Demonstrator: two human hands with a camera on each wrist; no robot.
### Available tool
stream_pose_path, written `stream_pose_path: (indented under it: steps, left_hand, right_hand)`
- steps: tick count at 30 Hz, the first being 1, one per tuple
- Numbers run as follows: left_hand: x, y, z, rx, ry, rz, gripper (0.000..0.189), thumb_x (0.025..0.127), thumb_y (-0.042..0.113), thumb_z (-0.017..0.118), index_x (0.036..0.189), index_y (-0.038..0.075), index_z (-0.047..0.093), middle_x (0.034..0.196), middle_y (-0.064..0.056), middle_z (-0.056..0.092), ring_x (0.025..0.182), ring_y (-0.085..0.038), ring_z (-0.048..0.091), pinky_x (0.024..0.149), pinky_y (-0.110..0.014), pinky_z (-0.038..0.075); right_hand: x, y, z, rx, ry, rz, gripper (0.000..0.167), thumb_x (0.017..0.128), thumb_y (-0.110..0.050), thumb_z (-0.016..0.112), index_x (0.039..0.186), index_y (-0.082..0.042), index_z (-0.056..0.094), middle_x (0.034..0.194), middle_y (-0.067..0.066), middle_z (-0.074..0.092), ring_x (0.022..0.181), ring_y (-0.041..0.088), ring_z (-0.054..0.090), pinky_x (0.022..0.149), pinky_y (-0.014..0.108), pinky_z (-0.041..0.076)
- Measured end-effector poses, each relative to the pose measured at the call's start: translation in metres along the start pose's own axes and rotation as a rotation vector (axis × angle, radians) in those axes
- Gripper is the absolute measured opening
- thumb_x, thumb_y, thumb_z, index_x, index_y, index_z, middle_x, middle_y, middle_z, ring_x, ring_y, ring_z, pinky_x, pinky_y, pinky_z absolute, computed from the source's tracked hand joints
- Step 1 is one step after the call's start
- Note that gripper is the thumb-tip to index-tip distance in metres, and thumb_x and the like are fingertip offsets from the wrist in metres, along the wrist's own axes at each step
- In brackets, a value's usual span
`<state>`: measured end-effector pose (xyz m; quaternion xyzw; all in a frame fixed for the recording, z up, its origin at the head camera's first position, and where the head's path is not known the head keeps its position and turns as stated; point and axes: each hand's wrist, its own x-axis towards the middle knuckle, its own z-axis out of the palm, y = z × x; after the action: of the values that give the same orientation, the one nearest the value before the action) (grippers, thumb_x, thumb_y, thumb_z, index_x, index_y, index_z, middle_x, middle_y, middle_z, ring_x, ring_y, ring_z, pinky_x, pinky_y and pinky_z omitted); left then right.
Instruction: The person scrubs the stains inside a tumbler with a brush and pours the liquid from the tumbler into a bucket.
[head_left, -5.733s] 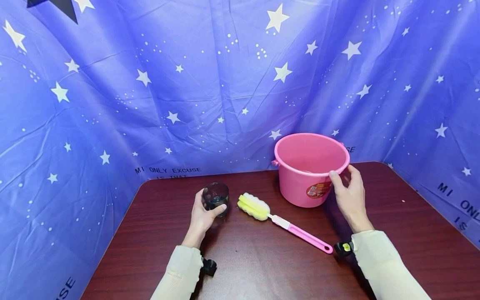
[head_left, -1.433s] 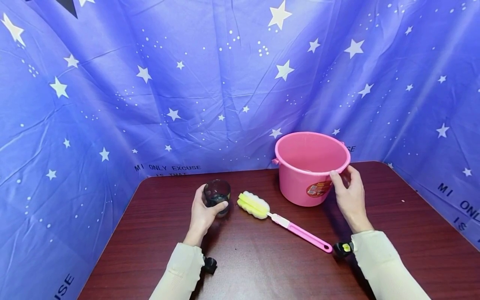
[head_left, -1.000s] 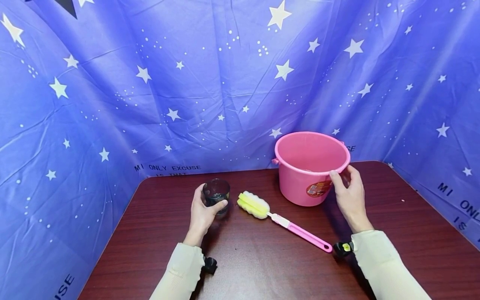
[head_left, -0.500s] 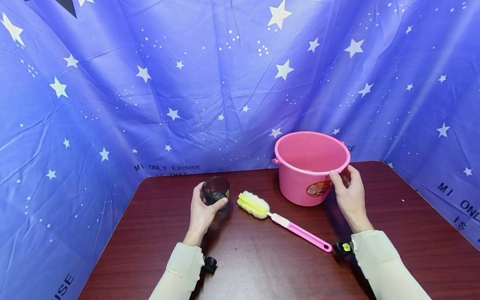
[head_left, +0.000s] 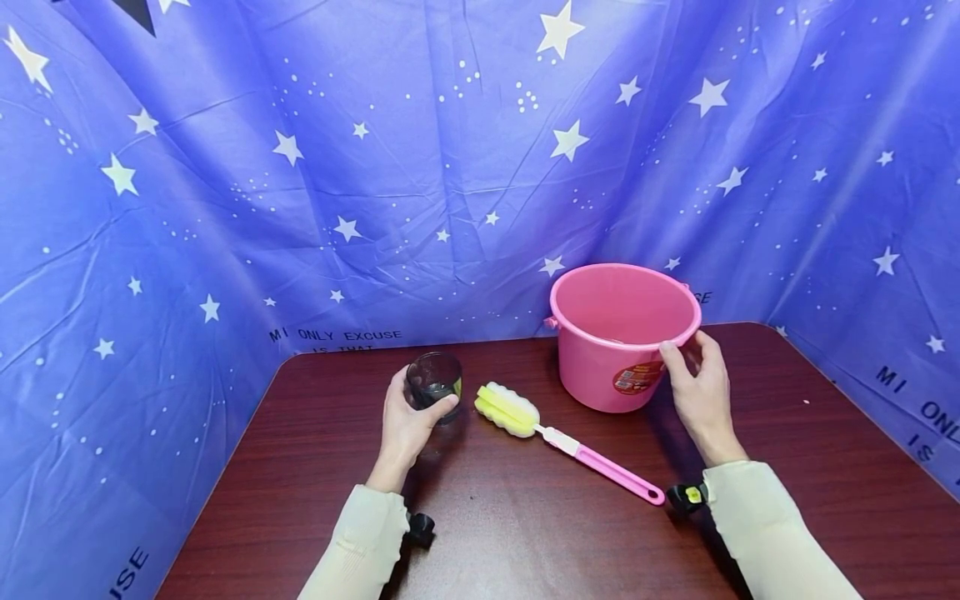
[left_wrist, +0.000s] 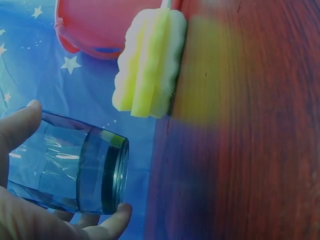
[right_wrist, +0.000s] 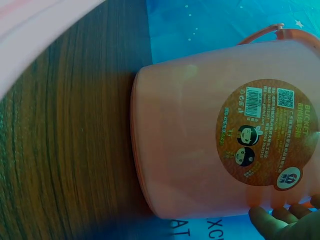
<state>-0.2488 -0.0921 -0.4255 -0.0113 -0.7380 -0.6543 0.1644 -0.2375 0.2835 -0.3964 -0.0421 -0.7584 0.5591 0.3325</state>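
My left hand [head_left: 408, 425] holds a dark, see-through drinking glass [head_left: 431, 371], thumb on the near side and fingers round the far side. In the left wrist view the glass [left_wrist: 70, 165] has its mouth end toward the palm and its thick base over a fingertip, with the base apart from the tabletop. At the back right stands a pink plastic bucket [head_left: 592, 367]; my right hand [head_left: 701, 400] grips it at the rim's right side. The right wrist view shows fingertips against the bucket's wall [right_wrist: 175, 140]. Between the hands lies a sponge bottle brush [head_left: 510, 410], yellow and white with a pink handle.
The dark red wooden table [head_left: 510, 542] meets a blue star-printed cloth [head_left: 420, 208] at its back and sides. The brush handle's looped end [head_left: 654, 496] points toward the right wrist. A round label [head_left: 636, 379] is on the bucket's front.
The glass has risen slightly and moved a little away from me in my left hand. My right hand, the bucket and the brush stay where they were.
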Motion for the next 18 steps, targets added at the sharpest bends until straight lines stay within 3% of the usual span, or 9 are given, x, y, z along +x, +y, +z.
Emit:
stream_pose_path:
  steps: [9,18]
  left_hand:
    - [-0.0012,-0.0003,0.0011,0.006,-0.006,0.032,0.079,0.066,0.015,0.088,0.133,0.006,0.047,0.126,-0.015,0.055,0.116,-0.028,0.053,0.096,-0.044,0.043]
    - [-0.0045,0.0047,0.0011,-0.001,-0.020,0.023,0.081,0.065,0.018,0.089,0.133,0.010,0.047,0.126,-0.012,0.056,0.114,-0.026,0.053,0.094,-0.043,0.044]
  right_hand:
    - [0.0008,0.0032,-0.0020,0.002,-0.007,0.009,0.054,0.093,-0.022,0.060,0.139,0.000,0.042,0.135,0.015,0.047,0.124,0.023,0.045,0.107,0.035,0.033]
    - [-0.0014,0.0001,-0.0016,-0.004,-0.020,0.014,0.055,0.093,-0.025,0.060,0.139,-0.001,0.041,0.137,0.015,0.046,0.126,0.027,0.044,0.108,0.040,0.033]
